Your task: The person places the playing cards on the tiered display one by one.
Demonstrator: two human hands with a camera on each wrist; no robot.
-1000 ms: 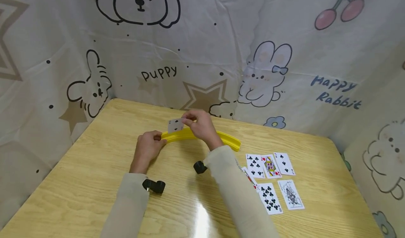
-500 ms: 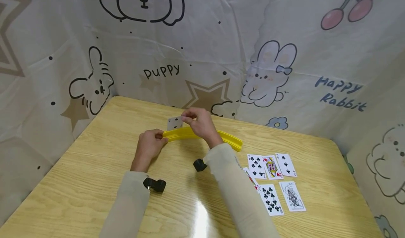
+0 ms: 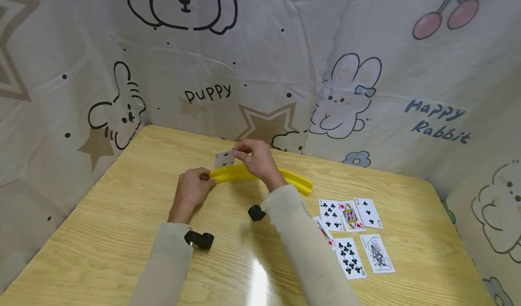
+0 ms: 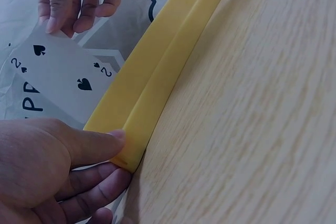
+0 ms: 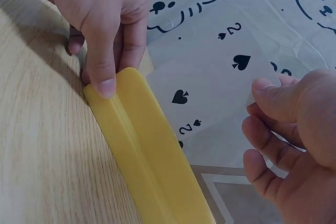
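Observation:
A curved yellow card holder (image 3: 234,172) stands on the wooden table, its groove running lengthwise. My left hand (image 3: 192,187) grips its left end, thumb on the front face and fingers behind, as the left wrist view shows. Between thumb and fingers, my right hand (image 3: 258,161) pinches the two of spades (image 5: 212,82) by one edge. The card (image 4: 63,72) is tilted, its face toward me, and its lower edge is hidden behind the holder's back rim in the head view. My right forearm covers part of the holder's middle.
Several face-up playing cards lie to the right: a seven of clubs (image 3: 331,215), a queen (image 3: 351,216), a clubs card (image 3: 369,213), a higher clubs card (image 3: 350,258), a joker (image 3: 377,253), and a red card (image 3: 324,232) partly under my right sleeve. A printed curtain (image 3: 260,62) hangs behind the table (image 3: 134,184).
The two of spades has sunk slightly, from above the holder's rim to partly behind it, still pinched by my right hand. My left hand keeps its grip; the view shifted a little.

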